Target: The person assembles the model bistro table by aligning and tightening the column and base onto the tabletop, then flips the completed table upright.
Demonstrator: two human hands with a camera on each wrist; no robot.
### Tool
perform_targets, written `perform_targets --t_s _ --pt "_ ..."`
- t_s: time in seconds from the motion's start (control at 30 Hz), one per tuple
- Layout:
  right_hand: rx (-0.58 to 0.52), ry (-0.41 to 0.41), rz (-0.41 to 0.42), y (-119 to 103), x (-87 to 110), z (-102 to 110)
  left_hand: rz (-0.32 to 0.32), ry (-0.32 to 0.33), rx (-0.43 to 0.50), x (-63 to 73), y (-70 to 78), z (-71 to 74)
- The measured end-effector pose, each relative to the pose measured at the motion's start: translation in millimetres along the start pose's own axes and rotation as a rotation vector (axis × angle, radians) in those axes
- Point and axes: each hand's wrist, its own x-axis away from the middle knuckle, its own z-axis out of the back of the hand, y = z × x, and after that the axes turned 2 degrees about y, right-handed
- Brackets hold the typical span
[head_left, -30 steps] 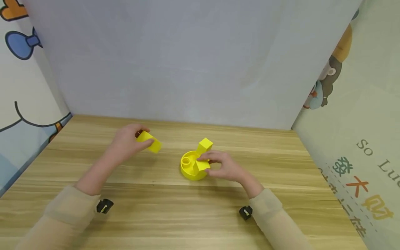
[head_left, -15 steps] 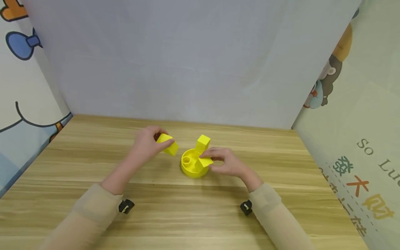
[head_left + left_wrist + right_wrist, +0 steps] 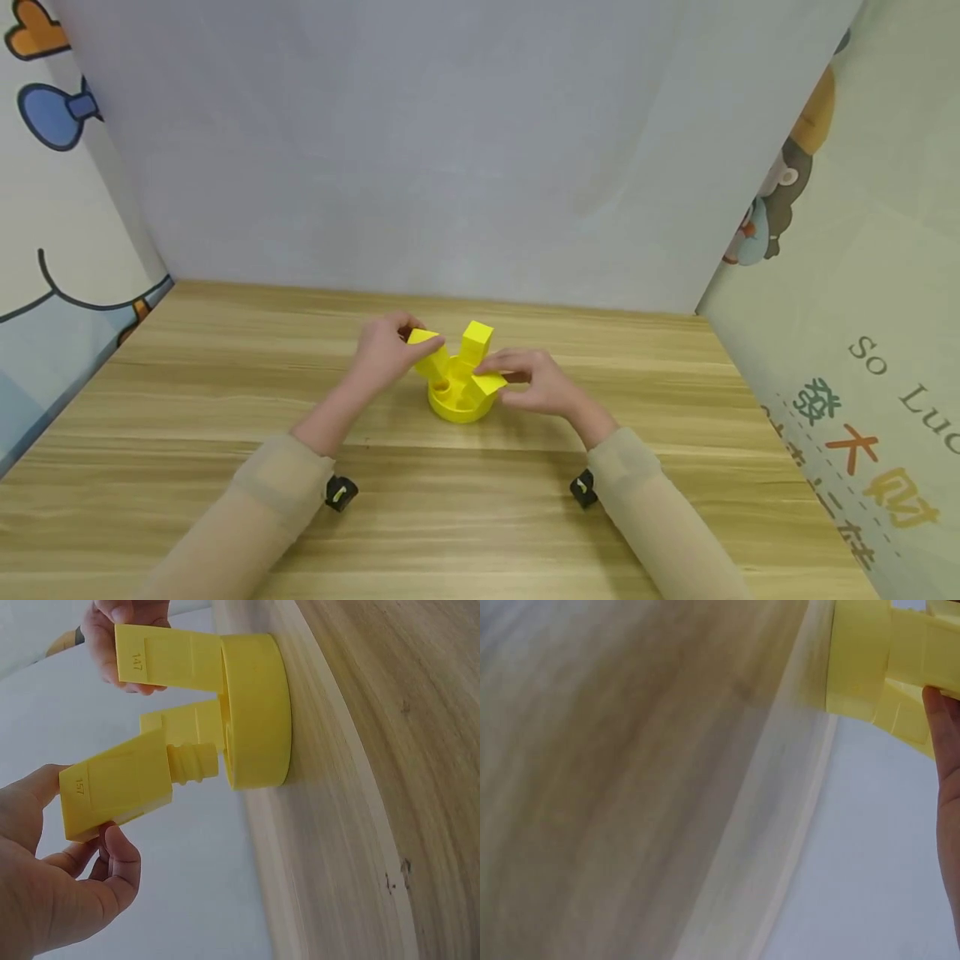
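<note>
Threaded yellow block [image 3: 120, 784] hung above round base [image 3: 259, 712] at ten o'clock, thread downward, pinched in your left hand [image 3: 60, 889], apparently for alignment; your right hand [image 3: 538, 383] gripped second block [image 3: 487, 383], three o'clock, likely steadying base.

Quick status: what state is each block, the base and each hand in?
Left block: held tilted, threaded stem exposed, not screwed in.
Right block: held, standing in base.
Far block: standing in base, unheld.
Round base: on the table, open side up.
Left hand: gripping the left block.
Right hand: gripping the right block.
</note>
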Motion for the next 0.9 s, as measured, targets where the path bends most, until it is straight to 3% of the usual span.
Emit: perform_targets --t_s 0.47,0.7,0.9 --pt "-0.023 0.003 -0.022 3 -5.7 1 0.053 -0.017 -0.050 -3.6 2.5 -14.9" --pt "-0.013 0.010 -0.012 37 -7.9 -5 0.050 -0.015 -0.054 -3.5 -2.3 -17.0" --pt "0.005 0.004 -0.045 33 -5.2 -6 0.068 -0.004 -0.030 -1.2 -5.4 -17.2"
